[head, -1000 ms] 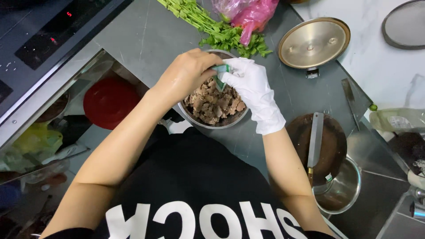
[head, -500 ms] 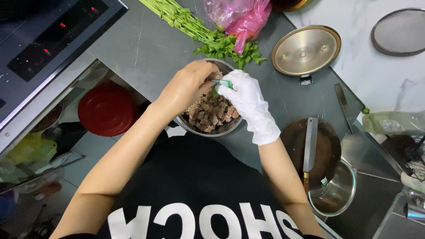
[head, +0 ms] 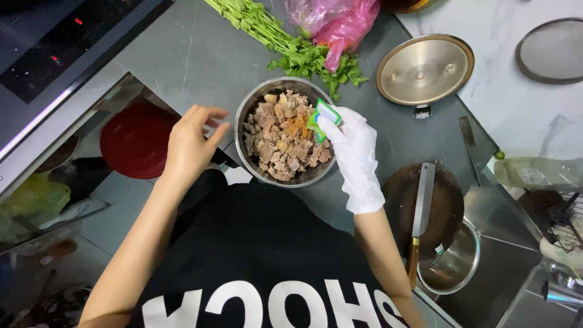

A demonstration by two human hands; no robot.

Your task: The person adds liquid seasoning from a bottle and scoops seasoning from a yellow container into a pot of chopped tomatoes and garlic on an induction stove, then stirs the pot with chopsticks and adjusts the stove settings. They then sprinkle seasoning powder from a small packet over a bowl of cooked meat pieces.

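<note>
A steel bowl (head: pixel 248 112) full of chopped brown meat pieces sits on the grey counter in front of me, with a patch of orange powder on top of the meat. My right hand (head: pixel 353 152), in a white glove, holds a small green and white sachet (head: pixel 323 115) tilted over the bowl's right side. Off to the left of the bowl, my bare left hand (head: pixel 191 144) hovers with fingers loosely curled and nothing in it.
Green leafy herbs (head: pixel 285 45) and a pink plastic bag (head: pixel 340 21) lie behind the bowl. A brass-coloured lid (head: pixel 424 70) rests at right. A cleaver (head: pixel 420 209) lies on a round dark board (head: pixel 449 200), above a steel pot (head: pixel 452 267). An induction hob (head: pixel 54 48) is upper left.
My left hand has left the sachet and pulled away to the left of the bowl. The gloved right hand still holds the sachet over the meat, where orange powder now shows.
</note>
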